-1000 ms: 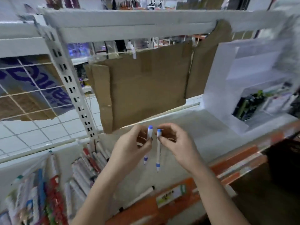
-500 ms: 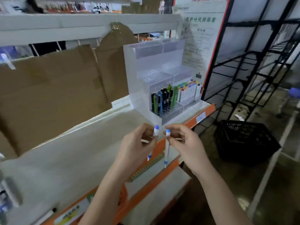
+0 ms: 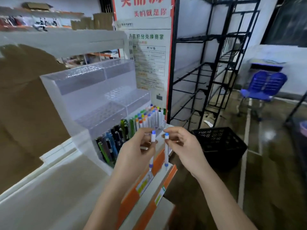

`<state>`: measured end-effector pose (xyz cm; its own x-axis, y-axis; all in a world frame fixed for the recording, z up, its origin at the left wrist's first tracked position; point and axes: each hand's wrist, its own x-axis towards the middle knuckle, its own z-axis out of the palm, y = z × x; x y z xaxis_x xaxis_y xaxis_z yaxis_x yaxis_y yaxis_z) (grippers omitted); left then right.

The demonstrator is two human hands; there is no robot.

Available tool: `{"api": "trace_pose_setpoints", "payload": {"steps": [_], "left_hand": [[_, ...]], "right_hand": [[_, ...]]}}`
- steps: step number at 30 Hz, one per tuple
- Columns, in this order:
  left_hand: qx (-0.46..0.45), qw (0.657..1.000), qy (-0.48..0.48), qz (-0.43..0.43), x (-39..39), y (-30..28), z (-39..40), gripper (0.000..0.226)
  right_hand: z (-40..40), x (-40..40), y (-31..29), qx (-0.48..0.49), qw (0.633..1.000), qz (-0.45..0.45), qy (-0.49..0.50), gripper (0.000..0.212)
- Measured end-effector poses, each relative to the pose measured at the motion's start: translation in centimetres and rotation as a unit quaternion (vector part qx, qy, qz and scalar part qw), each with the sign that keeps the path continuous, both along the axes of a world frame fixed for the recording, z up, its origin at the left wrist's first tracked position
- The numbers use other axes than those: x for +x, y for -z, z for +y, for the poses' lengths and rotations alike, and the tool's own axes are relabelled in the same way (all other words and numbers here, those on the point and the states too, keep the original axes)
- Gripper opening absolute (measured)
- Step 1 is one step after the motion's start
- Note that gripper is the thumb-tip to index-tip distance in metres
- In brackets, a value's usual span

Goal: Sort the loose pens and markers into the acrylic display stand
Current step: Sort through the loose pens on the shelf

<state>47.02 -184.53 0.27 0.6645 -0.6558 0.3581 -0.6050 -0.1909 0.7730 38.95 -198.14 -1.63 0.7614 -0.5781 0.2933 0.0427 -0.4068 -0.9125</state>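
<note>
The head camera looks down at two hands raised side by side in front of the acrylic display stand (image 3: 93,97), which sits on a white shelf (image 3: 49,188) with an orange front edge. The left hand (image 3: 134,151) has its fingers curled round a white pen with a blue cap (image 3: 152,146), pinching it near the top so that it hangs upright, tip down. The right hand (image 3: 184,146) pinches a second white pen with a blue cap (image 3: 166,150) between thumb and fingertips in the same upright way; the two pens hang just beside each other without touching. Both are held just in front of the stand's lowest tier, apart from it. That tier holds dark and green pens (image 3: 114,140) on its left side and white markers with coloured caps (image 3: 149,117) on its right. The stand's upper tiers show rows of holes. Brown cardboard (image 3: 25,105) lines the shelf's back. To the right stand a black wire rack (image 3: 216,72), a black plastic crate (image 3: 219,143) on the floor and a blue chair (image 3: 264,85).
</note>
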Motion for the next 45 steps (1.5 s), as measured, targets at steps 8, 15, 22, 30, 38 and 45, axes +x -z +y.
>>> {"api": "trace_pose_setpoints", "payload": {"steps": [8,15,22,30,38,45], "left_hand": [[0.003,1.000,-0.005,0.000,4.2,0.2,-7.0,0.019],[-0.005,0.995,-0.098,0.004,7.1,0.7,-12.2,0.020],[-0.005,0.976,-0.217,0.004,8.1,1.8,-15.9,0.027],[-0.038,0.950,-0.308,0.035,6.5,2.6,-16.6,0.025],[-0.037,0.934,-0.354,0.027,4.9,3.1,-17.2,0.034],[-0.069,0.927,-0.368,0.034,4.5,3.3,-17.7,0.031]], "right_hand": [[-6.8,4.0,0.0,-0.013,1.000,-0.014,0.010,0.025],[-13.7,9.4,0.0,-0.001,0.997,-0.042,-0.058,0.027],[-17.9,14.1,0.3,-0.024,0.979,-0.058,-0.194,0.024],[-19.6,16.3,1.9,-0.087,0.954,-0.120,-0.260,0.023],[-19.4,18.0,4.0,-0.220,0.924,-0.151,-0.274,0.018],[-19.7,18.7,6.1,-0.383,0.876,-0.197,-0.217,0.019]]}}
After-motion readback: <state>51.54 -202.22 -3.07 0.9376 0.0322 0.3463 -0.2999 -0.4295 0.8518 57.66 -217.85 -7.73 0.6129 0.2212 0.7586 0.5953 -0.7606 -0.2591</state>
